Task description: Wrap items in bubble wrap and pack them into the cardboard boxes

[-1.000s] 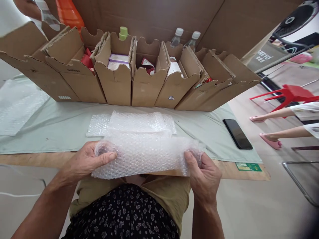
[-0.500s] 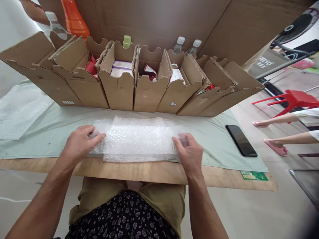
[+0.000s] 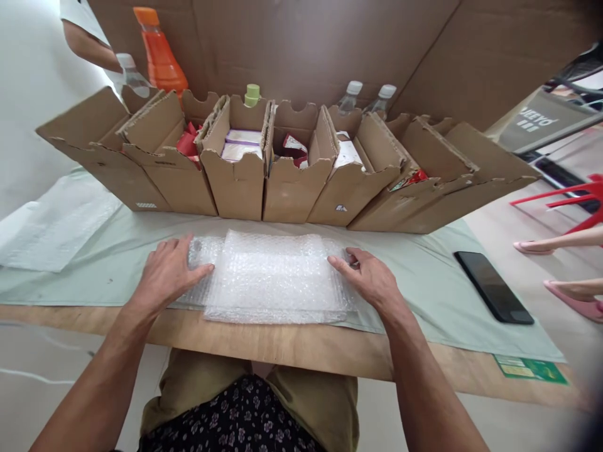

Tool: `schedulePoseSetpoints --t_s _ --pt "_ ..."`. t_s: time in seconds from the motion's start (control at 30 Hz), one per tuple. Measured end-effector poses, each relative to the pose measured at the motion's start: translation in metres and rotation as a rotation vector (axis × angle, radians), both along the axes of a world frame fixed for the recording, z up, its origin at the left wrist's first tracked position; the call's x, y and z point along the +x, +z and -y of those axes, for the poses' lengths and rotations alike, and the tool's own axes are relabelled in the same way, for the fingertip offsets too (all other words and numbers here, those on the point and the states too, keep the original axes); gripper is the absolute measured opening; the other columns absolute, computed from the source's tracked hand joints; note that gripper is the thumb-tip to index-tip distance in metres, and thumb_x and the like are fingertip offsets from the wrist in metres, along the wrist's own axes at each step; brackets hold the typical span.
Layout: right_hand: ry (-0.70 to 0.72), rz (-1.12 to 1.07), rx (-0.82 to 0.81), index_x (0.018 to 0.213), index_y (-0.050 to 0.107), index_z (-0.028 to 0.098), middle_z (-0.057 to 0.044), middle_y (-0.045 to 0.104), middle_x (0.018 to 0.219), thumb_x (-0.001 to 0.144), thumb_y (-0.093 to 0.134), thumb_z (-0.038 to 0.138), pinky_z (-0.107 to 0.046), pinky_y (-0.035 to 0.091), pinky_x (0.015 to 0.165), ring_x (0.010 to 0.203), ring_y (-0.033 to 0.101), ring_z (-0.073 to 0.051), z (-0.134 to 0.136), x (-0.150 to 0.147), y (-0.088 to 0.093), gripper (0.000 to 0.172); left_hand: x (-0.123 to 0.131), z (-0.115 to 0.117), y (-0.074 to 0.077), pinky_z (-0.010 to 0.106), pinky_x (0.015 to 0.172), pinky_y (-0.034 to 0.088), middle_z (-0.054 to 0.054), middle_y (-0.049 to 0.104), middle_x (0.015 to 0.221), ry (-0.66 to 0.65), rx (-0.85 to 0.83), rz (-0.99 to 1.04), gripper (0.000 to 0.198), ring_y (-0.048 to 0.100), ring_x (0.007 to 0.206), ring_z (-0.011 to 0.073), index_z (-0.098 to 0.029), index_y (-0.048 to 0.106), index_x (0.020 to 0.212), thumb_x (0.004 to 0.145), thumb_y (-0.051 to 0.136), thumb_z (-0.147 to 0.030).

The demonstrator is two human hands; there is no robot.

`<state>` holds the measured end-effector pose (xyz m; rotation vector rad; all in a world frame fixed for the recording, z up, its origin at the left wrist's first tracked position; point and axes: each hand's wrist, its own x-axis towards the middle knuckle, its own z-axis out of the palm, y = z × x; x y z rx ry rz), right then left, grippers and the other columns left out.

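A folded sheet of clear bubble wrap [image 3: 277, 276] lies flat in front of me, near the front edge of the table. At its left end rests my left hand [image 3: 172, 270], thumb spread from the other fingers and touching the wrap. My right hand [image 3: 367, 273] is at the opposite end, its thumb lying on the wrap and its fingers a little bent, with a gap between them. Neither hand grips the sheet.
A row of cardboard bins [image 3: 240, 188] holding small packets stands behind the wrap. More bubble wrap [image 3: 61, 220] lies at left, a black phone [image 3: 494, 285] at right. Behind the bins are an orange bottle [image 3: 162, 63] and clear bottles [image 3: 349, 97]. Another person's arm [image 3: 89, 44] shows at upper left.
Both hands have loosened from the ends of the bubble wrap, and their fingers have spread. The wrap lies flatter. The whole view has shifted a little.
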<state>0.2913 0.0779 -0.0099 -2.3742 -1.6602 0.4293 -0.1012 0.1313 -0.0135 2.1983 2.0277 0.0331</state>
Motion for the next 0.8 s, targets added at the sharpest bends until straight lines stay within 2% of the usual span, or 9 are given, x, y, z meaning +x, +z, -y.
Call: schedulePoseSetpoints --t_s 0.1,0.2,0.33,0.43,0.5,0.57,0.63,0.73,0.8 --pt "0.035 -0.132 0.0 0.13 0.067 0.015 -0.017 0.075 0.121 0.081 0.063 0.072 -0.044 0.053 0.088 0.108 0.071 -0.037 -0.005 -0.004 -0.006 0.076 0.005 -0.003 0.001 0.053 0.103 0.046 0.024 0.068 0.129 -0.01 -0.015 -0.014 0.081 0.059 0.127 0.0453 -0.006 0.047 0.149 0.085 0.057 -0.055" --pt "0.059 -0.267 0.058 0.131 0.066 0.016 -0.015 0.076 0.115 0.075 0.071 0.064 -0.043 0.054 0.085 0.101 0.071 -0.034 -0.002 -0.007 -0.012 0.075 0.007 -0.005 0.006 0.051 0.098 0.047 0.022 0.072 0.119 -0.027 -0.062 0.003 0.074 0.063 0.118 0.0443 -0.007 0.051 0.143 0.085 0.059 -0.053" --pt "0.088 -0.34 0.127 0.103 0.071 0.018 -0.006 0.073 0.086 0.074 0.07 0.058 -0.035 0.049 0.069 0.077 0.065 -0.025 0.004 -0.014 -0.009 0.049 0.011 -0.008 0.009 0.047 0.085 0.049 0.017 0.074 0.099 -0.05 -0.094 0.046 0.043 0.069 0.1 0.0418 -0.015 0.067 0.112 0.084 0.057 -0.047" --pt "0.119 -0.458 0.131 0.084 0.067 0.02 -0.001 0.063 0.071 0.077 0.068 0.06 -0.031 0.043 0.06 0.066 0.056 -0.02 0.013 -0.019 0.001 0.04 0.015 -0.006 0.009 0.044 0.081 0.049 0.014 0.071 0.089 -0.067 -0.069 0.082 0.023 0.068 0.093 0.0375 -0.02 0.066 0.086 0.084 0.053 -0.039" --pt "0.127 -0.543 0.169 0.082 0.066 0.02 -0.001 0.063 0.073 0.078 0.07 0.058 -0.03 0.044 0.062 0.068 0.057 -0.019 0.022 -0.021 0.009 0.038 0.017 -0.001 0.013 0.042 0.085 0.049 0.012 0.07 0.093 -0.082 -0.031 0.112 0.018 0.067 0.099 0.0343 -0.021 0.063 0.081 0.083 0.051 -0.035" --pt "0.124 -0.627 0.225 0.089 0.068 0.02 -0.003 0.068 0.082 0.078 0.073 0.057 -0.031 0.048 0.067 0.075 0.06 -0.02 0.03 -0.021 0.016 0.038 0.016 0.007 0.021 0.039 0.087 0.049 0.009 0.07 0.1 -0.074 0.025 0.244 0.018 0.065 0.102 0.0299 -0.021 0.064 0.085 0.082 0.051 -0.034" --pt "0.111 -0.707 0.249 0.099 0.07 0.02 -0.004 0.072 0.09 0.078 0.075 0.057 -0.032 0.05 0.07 0.079 0.063 -0.021 0.033 -0.021 0.021 0.042 0.013 0.013 0.031 0.035 0.078 0.049 0.005 0.069 0.092 -0.016 0.024 0.457 0.023 0.064 0.089 0.0248 -0.022 0.064 0.09 0.081 0.053 -0.04" --pt "0.087 -0.741 0.197 0.095 0.071 0.019 -0.004 0.071 0.085 0.073 0.079 0.059 -0.031 0.048 0.064 0.074 0.061 -0.02 0.027 -0.018 0.018 0.047 0.008 0.018 0.036 0.03 0.062 0.042 -0.001 0.06 0.075 0.091 -0.155 0.754 0.032 0.057 0.068 0.0186 -0.02 0.063 0.091 0.076 0.061 -0.049" --pt "0.053 -0.755 0.126 0.089 0.069 0.018 -0.003 0.068 0.078 0.067 0.081 0.062 -0.03 0.046 0.059 0.068 0.059 -0.02 0.019 -0.015 0.012 0.051 0.004 0.018 0.031 0.03 0.063 0.044 -0.001 0.063 0.08 0.149 -0.296 0.917 0.049 0.058 0.068 0.0183 -0.017 0.064 0.106 0.071 0.067 -0.051"
